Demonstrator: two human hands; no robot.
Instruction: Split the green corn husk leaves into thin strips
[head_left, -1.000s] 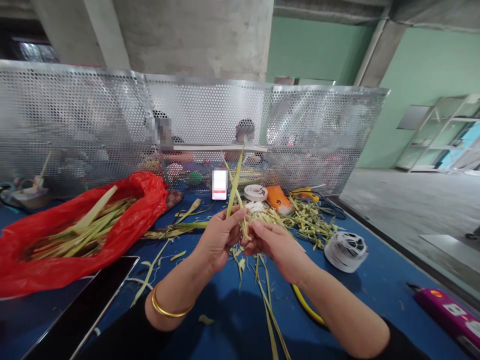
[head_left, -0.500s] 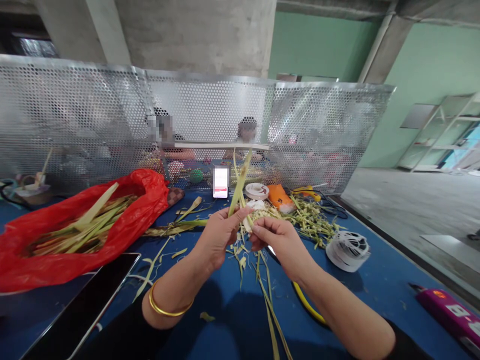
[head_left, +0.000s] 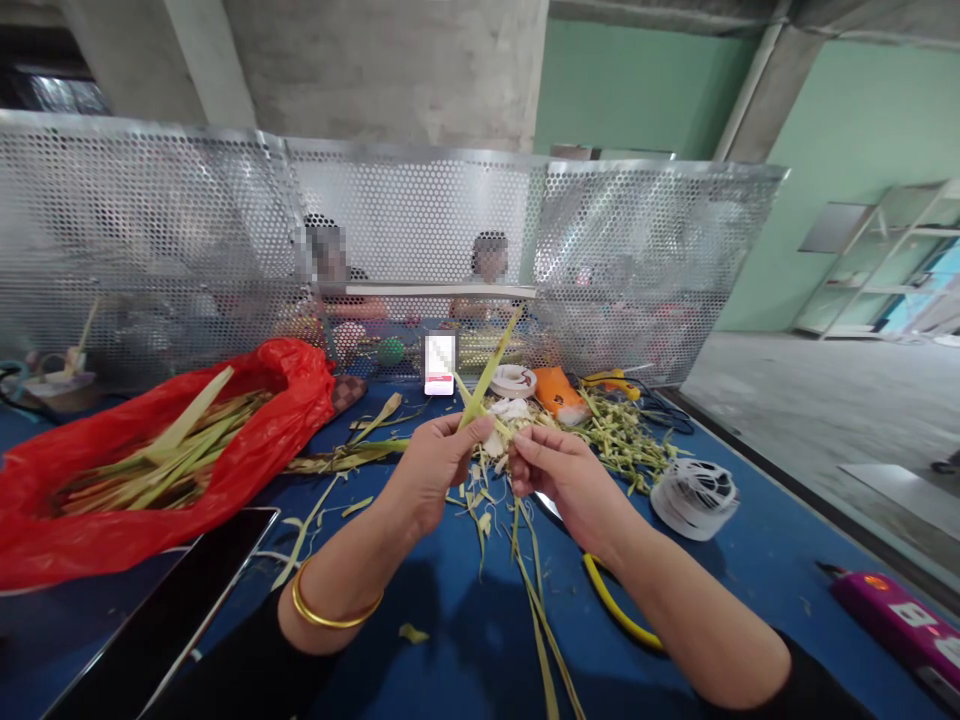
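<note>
My left hand (head_left: 439, 470) is closed, thumb over fingers, on a long pale-green leaf strip (head_left: 491, 370) whose pointed tip leans up and to the right. A second narrow end shows just left of it. My right hand (head_left: 562, 475) is pinched on the strip's short lower end, a small gap from the left hand. Below the hands, thin leaf shreds (head_left: 484, 525) and long narrow strips (head_left: 536, 600) lie on the blue table (head_left: 465, 650). Behind the fingers is a heap of pale scraps, partly hidden.
At left a red plastic bag (head_left: 300, 380) holds many dried leaves, beside a black tablet (head_left: 165, 620). A lit phone (head_left: 439, 365) stands ahead, before a perforated metal screen (head_left: 420, 220) with two people behind. Tape roll (head_left: 513, 380), green sprigs (head_left: 622, 440), white holder (head_left: 696, 500) and purple device (head_left: 892, 625) lie rightward.
The leaf strip has swung so its tip points further right. My right hand has shifted slightly right and the hands are a little further apart. The left hand keeps its hold.
</note>
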